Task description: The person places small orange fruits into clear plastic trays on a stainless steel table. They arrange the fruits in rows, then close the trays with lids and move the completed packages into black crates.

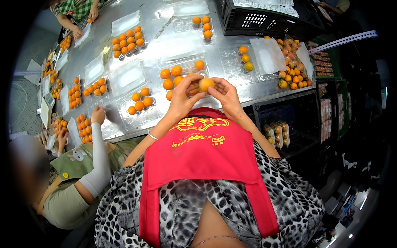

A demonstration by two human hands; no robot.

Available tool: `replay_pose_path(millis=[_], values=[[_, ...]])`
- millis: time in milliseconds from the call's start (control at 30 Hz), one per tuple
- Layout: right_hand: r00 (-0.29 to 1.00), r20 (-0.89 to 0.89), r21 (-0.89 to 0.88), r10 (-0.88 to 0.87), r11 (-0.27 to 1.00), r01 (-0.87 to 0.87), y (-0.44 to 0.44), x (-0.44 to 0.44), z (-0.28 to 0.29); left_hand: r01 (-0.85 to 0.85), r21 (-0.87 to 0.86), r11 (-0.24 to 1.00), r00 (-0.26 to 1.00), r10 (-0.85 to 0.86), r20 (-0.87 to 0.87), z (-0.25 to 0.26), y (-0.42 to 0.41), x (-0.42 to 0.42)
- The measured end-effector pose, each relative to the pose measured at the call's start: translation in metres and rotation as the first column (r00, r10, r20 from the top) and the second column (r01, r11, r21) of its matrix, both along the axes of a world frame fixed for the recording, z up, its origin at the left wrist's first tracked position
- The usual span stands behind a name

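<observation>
Between my two hands, above the near edge of the metal table (155, 65), is a round orange fruit (206, 84). My right hand (228, 97) has its thumb and fingers on the fruit's right side. My left hand (183, 96) is curved at its left, the fingertips close to it; whether they touch is unclear. Beneath and beyond my hands lies an open clear plastic clamshell tray (206, 66) with several orange fruits (176, 70) in its cups, partly hidden by my fingers. To the left, another clear tray (124, 116) holds several fruits (139, 105); a tray (231, 65) on the right holds three (245, 58).
A heap of loose fruits (293, 74) lies at the table's right end, near a black plastic crate (266, 21). Another crate (287, 124) with packed fruit stands below. At the left, a co-worker's sleeved arm (100, 155) reaches over the table; another person's hands (77, 32) are at the far side.
</observation>
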State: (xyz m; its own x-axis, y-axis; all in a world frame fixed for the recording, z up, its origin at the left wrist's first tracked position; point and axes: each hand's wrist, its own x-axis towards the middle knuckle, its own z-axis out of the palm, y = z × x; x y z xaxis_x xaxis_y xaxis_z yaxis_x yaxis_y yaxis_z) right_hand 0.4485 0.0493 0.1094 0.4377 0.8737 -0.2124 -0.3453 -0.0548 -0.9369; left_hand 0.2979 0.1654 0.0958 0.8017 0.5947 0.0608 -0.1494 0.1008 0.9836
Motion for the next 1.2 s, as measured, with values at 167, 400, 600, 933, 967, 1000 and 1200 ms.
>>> replay_pose_path(millis=[167,400,600,933,967,1000,1200], values=[[0.884,0.445,0.021,-0.143,0.989,0.150,-0.015,0.037,-0.026,-0.170,0.017,0.985,0.984,0.171,-0.046,-0.002,0.009,-0.014],[0.242,0.963,-0.037,-0.121,0.828,0.560,-0.062,0.149,-0.073,-0.484,-0.057,0.873,0.864,0.466,-0.191,-0.023,0.026,-0.051],[0.038,0.991,-0.131,0.130,0.844,0.520,-0.058,0.161,-0.081,-0.505,-0.084,0.859,0.852,0.480,-0.210,-0.032,0.023,-0.057],[0.225,0.968,0.039,-0.113,0.950,0.310,0.006,0.123,-0.048,-0.599,-0.112,0.793,0.791,0.563,-0.241,-0.047,0.027,-0.072],[0.203,0.977,0.027,-0.067,0.980,0.197,0.021,0.112,-0.049,-0.599,-0.116,0.793,0.791,0.562,-0.243,-0.048,0.027,-0.072],[0.199,0.979,0.037,-0.053,0.996,0.085,0.040,0.100,-0.048,-0.601,-0.115,0.791,0.788,0.562,-0.249,-0.045,0.026,-0.071],[0.065,0.978,-0.179,0.196,0.963,-0.202,0.096,0.066,-0.044,-0.572,-0.116,0.812,0.813,0.544,-0.205,-0.039,0.025,-0.077]])
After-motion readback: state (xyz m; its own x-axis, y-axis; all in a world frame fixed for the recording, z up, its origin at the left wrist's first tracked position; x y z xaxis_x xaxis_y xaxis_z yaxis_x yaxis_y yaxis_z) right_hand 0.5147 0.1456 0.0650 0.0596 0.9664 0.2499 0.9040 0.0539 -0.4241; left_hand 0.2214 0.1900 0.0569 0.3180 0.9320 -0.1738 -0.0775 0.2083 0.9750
